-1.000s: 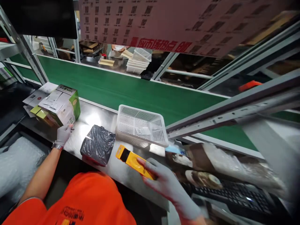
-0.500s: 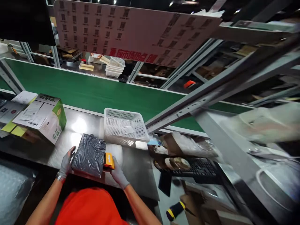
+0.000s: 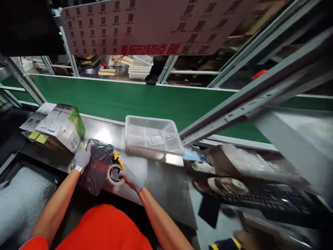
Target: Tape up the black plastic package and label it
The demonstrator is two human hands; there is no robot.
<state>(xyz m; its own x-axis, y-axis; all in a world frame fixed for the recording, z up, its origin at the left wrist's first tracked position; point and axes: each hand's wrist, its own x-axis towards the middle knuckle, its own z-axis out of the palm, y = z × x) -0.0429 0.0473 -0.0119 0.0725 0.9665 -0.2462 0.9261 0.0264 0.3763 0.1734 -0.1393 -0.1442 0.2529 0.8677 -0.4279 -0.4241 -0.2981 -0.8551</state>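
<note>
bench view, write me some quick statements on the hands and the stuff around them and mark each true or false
1. The left hand touches the black package. True.
2. The right hand holds a pair of scissors. False: it holds a tape dispenser with yellow parts.
3. A slip of paper lies in the white basket. True.
4. The printed carton stands to the right of the black package. False: it stands to the left.
5. The long surface beyond the white basket is green. True.
6. The keyboard lies to the left of the white basket. False: it lies to the right.
</note>
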